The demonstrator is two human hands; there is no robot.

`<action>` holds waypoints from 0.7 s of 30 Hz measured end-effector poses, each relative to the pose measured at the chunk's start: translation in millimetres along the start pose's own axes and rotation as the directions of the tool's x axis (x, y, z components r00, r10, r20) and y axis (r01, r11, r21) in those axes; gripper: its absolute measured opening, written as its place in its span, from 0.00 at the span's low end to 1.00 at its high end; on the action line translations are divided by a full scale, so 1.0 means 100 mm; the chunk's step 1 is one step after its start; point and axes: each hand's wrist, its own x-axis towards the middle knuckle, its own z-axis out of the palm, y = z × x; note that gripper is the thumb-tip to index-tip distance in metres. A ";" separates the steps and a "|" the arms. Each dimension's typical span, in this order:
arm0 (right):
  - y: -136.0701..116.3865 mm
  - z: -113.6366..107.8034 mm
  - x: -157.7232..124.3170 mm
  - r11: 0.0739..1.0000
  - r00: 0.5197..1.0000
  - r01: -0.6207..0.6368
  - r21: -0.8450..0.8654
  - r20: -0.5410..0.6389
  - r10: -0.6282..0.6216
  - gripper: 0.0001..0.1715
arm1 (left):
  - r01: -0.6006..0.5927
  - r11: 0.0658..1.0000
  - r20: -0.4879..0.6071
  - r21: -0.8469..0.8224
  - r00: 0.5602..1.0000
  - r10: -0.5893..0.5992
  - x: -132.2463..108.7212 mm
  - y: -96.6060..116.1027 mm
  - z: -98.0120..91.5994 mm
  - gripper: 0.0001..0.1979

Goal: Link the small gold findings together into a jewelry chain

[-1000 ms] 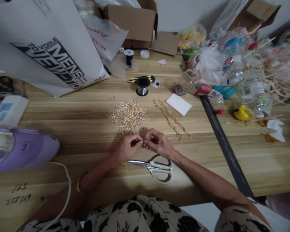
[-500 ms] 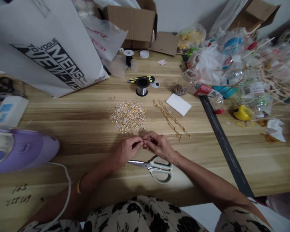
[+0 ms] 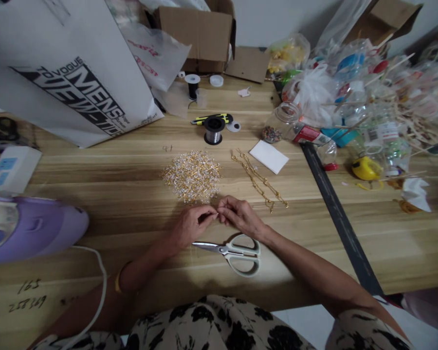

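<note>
My left hand [image 3: 191, 224] and my right hand [image 3: 241, 217] meet fingertip to fingertip on the wooden table [image 3: 131, 194]. Both pinch something tiny that I cannot make out. Just beyond the fingers lies a heap of small gold and clear beads [image 3: 192, 175]. Gold chains [image 3: 259, 181] stretch out to the right of the heap. Pale-handled scissors [image 3: 233, 252] lie shut right under my wrists.
A wire spool [image 3: 213, 130], a yellow-black tool [image 3: 211, 118] and a white card [image 3: 269, 156] lie farther back. A big white printed bag [image 3: 69, 73] and cardboard box [image 3: 200, 34] stand behind. A purple iron [image 3: 32, 226] sits left; bottles and bags clutter the right, past a black strip [image 3: 336, 214].
The hands have barely moved; they stay pinched together over the same spot, the fingers shifting slightly.
</note>
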 end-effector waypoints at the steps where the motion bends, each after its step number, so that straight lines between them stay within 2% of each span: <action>1: 0.00 -0.01 0.00 0.999 1.000 0.005 -0.039 -0.011 -0.006 0.15 | 0.002 1.000 0.001 0.000 1.000 -0.002 0.00 0.00 0.00 0.07; 4: 0.00 -0.03 0.00 0.988 0.998 0.034 -0.150 -0.043 -0.041 0.15 | 0.007 1.000 0.000 -0.007 1.000 -0.007 0.00 0.00 0.00 0.06; 8: 0.00 -0.06 0.01 0.974 0.996 0.061 -0.217 -0.057 -0.075 0.15 | 0.001 1.000 -0.001 -0.003 1.000 -0.001 0.00 0.02 -0.01 0.06; 21: 0.01 -0.04 0.01 0.979 0.992 0.052 -0.195 -0.102 -0.073 0.14 | 0.006 1.000 0.016 -0.006 1.000 -0.006 0.02 0.02 -0.02 0.06</action>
